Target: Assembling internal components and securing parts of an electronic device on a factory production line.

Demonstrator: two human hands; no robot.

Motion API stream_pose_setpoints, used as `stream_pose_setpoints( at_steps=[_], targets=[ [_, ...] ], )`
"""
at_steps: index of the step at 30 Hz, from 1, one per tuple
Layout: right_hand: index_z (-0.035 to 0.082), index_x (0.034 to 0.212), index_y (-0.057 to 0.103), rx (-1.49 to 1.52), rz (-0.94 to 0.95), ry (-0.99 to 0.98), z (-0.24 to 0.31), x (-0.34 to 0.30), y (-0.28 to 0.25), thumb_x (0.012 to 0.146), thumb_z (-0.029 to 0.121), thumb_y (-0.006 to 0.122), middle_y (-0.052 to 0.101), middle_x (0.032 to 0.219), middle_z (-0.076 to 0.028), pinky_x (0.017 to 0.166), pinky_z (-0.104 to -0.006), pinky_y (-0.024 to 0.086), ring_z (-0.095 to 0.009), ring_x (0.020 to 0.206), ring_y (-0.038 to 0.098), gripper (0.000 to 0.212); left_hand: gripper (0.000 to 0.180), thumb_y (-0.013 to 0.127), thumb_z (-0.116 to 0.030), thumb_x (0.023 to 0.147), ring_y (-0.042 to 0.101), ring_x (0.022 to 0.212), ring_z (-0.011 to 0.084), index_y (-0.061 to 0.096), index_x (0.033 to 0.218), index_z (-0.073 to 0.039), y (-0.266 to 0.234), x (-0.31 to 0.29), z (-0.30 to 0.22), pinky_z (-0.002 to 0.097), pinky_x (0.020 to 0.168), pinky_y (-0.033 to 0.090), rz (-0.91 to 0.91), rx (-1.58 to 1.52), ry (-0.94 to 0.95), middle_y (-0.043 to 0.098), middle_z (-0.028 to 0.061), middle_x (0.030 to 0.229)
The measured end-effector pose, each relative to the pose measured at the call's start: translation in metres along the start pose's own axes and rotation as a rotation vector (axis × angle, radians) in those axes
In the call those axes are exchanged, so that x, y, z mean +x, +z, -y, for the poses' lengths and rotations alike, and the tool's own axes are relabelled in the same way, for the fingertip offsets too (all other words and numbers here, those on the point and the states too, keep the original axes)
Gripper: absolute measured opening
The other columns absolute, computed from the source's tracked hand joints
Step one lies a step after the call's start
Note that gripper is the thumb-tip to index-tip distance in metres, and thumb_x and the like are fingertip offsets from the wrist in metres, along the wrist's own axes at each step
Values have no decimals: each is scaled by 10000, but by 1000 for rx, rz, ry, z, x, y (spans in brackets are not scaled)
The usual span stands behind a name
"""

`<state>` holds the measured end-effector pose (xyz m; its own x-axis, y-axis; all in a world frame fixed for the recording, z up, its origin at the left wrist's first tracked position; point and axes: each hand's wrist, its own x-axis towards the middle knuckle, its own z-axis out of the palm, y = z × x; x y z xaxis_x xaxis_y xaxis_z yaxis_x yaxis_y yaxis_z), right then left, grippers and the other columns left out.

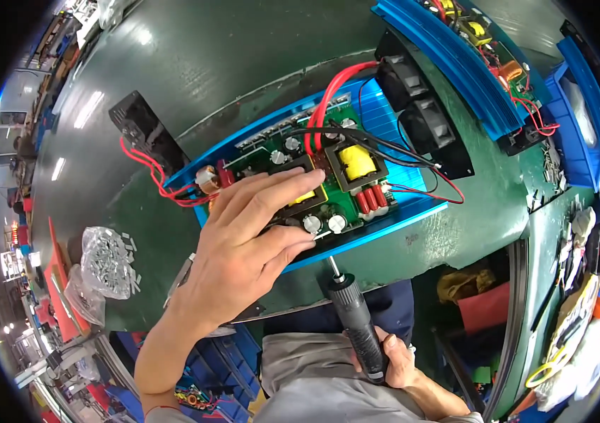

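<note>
A blue metal housing [404, 220] lies on the bench with a green circuit board [346, 115] inside it. My left hand [233, 257] reaches over the board, its longer fingers resting across a yellow-wound transformer. Its thumb and forefinger are pinched together at the housing's near wall, beside two round capacitors [324, 223]; what lies between them is too small to name. In my right hand [400, 361] is a black electric screwdriver [354, 321], gripped at its lower end. The shaft points up to the outside of the near wall, where the tip is hidden or touching.
A black fan panel [427, 120] and a black end plate [146, 130] hang off the housing by wires. Another blue housing [448, 67] stands at the far right. A plastic bag of small white pieces [108, 261] lies left. Tools and cables crowd the right edge.
</note>
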<state>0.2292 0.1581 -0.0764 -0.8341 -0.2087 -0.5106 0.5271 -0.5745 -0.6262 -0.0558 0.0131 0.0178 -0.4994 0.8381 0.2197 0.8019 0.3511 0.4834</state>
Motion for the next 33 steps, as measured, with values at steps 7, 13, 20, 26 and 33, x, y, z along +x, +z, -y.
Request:
stream_pose_setpoints(
  at_steps=[7,13,20,26,33],
  targets=[
    [-78,1300,517,-216,-93,-60,10,-1,11,1052,664,225,660,860,-99,711,-287,462,-152,743,587,835,176,814,-95,761,614,1252,311,677,870,-80,-2,2,1,507,1055,465,28,73,88,642,114,1364],
    [-71,1323,530,-100,-104,0,2,-5,7,1017,732,233,658,847,-97,691,-280,460,-150,727,592,909,161,797,-67,767,586,1286,312,666,859,-64,-2,0,-3,497,1085,446,61,33,31,629,107,1382],
    [-60,1403,489,-35,-55,83,2,-9,2,934,853,221,627,812,-88,606,-276,407,-146,676,567,1061,221,637,10,807,443,1425,373,661,1025,29,-15,3,-32,546,1171,363,283,63,-33,487,182,1516],
    [-24,1352,521,78,-21,88,8,-11,3,984,798,203,636,839,-71,669,-284,434,-131,735,570,955,348,745,-51,781,622,1143,336,689,1124,-37,-11,-14,-47,484,943,490,46,164,-102,641,159,1296],
    [-49,1410,491,63,-16,132,16,-9,9,961,822,195,641,847,-88,670,-283,450,-148,737,593,1023,292,756,-131,841,609,877,220,679,1110,-49,18,-25,-45,365,737,443,-34,222,-123,646,43,1041]
  ],
)
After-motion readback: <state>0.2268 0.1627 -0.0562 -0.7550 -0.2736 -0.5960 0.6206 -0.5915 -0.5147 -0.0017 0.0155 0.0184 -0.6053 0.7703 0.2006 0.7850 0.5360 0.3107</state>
